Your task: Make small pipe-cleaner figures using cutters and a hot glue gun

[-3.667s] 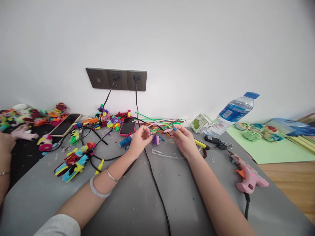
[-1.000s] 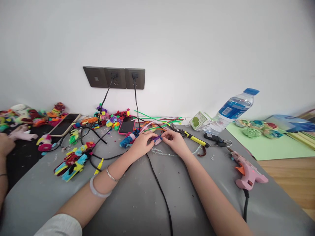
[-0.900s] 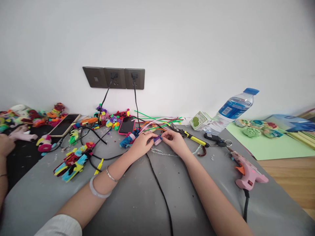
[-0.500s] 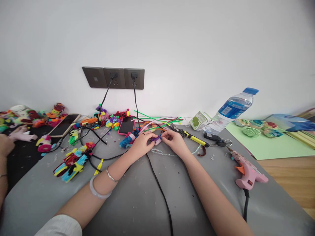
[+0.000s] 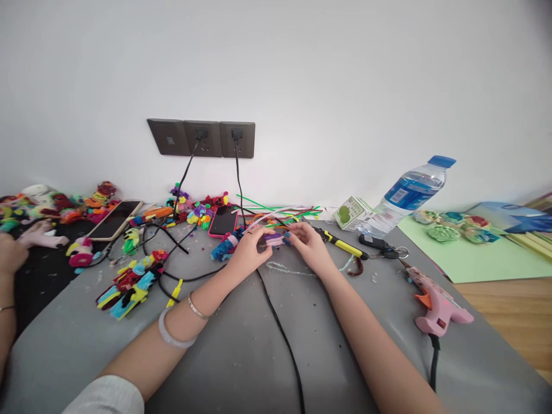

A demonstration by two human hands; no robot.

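Between my two hands is a small purple and pink pipe-cleaner piece (image 5: 274,240). My left hand (image 5: 250,250) pinches its left end between thumb and fingers. At the other end, the blue-nailed fingertips of my right hand (image 5: 309,246) grip it. Just left of my left hand lies a blue fuzzy pipe-cleaner figure (image 5: 223,247). A silvery tinsel strand (image 5: 284,269) curves on the table below the hands. Yellow-and-black handled pliers (image 5: 345,244) lie beside my right hand, their jaws partly hidden by it.
Loose pipe cleaners (image 5: 259,202) lie behind the hands near a pink-edged phone (image 5: 223,221). Several colourful figures (image 5: 129,284) sit left among black cables. Right are a tilted water bottle (image 5: 409,192), car key (image 5: 374,241) and pink glue gun (image 5: 442,310). Another person's hand (image 5: 12,256) is far left.
My fingers have spread slightly, and more of the purple piece shows between them. The whole view has shifted a little; the other things lie as before.
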